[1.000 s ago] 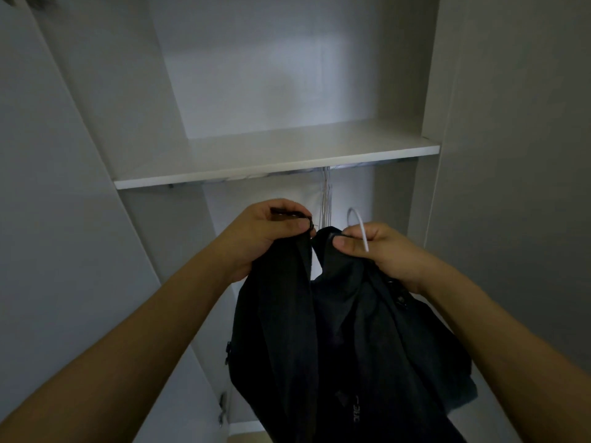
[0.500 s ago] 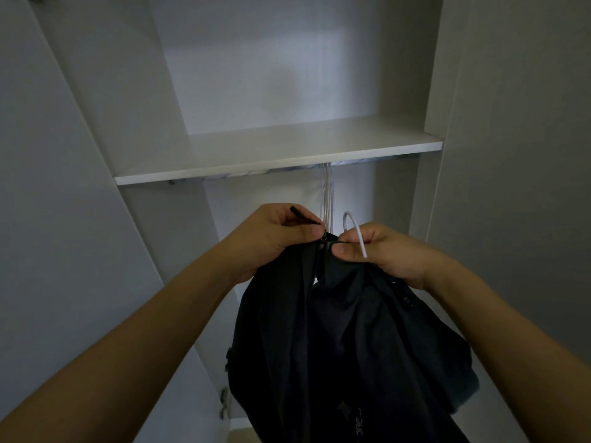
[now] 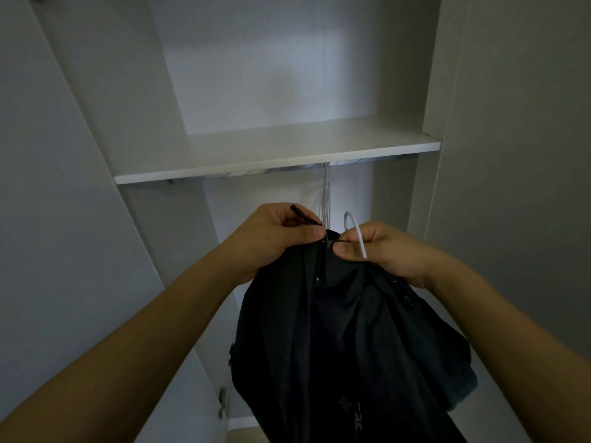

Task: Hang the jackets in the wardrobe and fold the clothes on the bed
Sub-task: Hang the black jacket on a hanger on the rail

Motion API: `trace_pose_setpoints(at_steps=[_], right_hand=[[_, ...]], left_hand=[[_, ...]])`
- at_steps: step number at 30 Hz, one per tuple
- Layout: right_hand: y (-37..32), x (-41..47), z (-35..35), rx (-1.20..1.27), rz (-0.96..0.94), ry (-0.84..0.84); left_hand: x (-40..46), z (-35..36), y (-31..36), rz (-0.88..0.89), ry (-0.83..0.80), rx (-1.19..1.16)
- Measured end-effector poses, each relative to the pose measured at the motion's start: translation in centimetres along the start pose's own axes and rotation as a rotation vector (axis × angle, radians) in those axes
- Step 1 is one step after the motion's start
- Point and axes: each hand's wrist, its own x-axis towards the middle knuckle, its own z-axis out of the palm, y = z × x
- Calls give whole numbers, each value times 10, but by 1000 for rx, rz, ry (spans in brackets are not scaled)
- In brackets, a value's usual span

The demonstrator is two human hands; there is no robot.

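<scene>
Filling most of the view, white smooth-panelled wardrobe (image 3: 511, 155), flat shelf (image 3: 271, 155) with straight front edge, open bay below. Black matte jacket (image 3: 345, 330) hangs limp in front of it (zip closed to the collar). Left hand (image 3: 271, 238) pinches collar; right hand (image 3: 380, 251) grips collar plus thin curved white hanger hook (image 3: 355, 231).

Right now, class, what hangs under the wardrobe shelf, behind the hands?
Under the shelf, thin pale hangers hang bunched. Their lower parts are hidden behind the left hand, right hand and black jacket.
</scene>
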Motion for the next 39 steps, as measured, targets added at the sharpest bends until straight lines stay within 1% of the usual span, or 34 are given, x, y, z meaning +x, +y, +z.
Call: trace_pose_setpoints(at_steps=[8,13,17,19,22,24,26,28,29,33,36,37,39], right_hand=[[2,-1,1,-14,26,0],[8,3,3,-14,23,68],[15,4,4,63,-22,113],[17,5,6,104,-32,114],[17,7,7,122,-22,130],[16,9,5,122,-18,138],[15,11,3,133,-19,147],[15,12,0,162,-23,170],[16,13,-2,170,-26,187],[18,18,-4,183,-37,287],[19,24,-1,184,-40,382],[20,26,-1,194,-34,433],[19,30,-8,245,-9,580]], left_hand=[[-3,1,0,24,-21,65],[-3,1,-1,38,-32,159],[-3,1,-2,54,-42,211],[-3,1,-4,87,-30,284],[-4,2,-10,222,46,442],[-6,5,-13,405,137,556],[-5,4,-19,614,248,766],[-5,1,-22,732,347,954],[-6,0,-23,761,347,1003],[-10,5,-30,869,221,1209],[-12,14,-33,903,190,1267],[-13,16,-34,912,168,1279],[-18,17,-38,911,72,1309]])
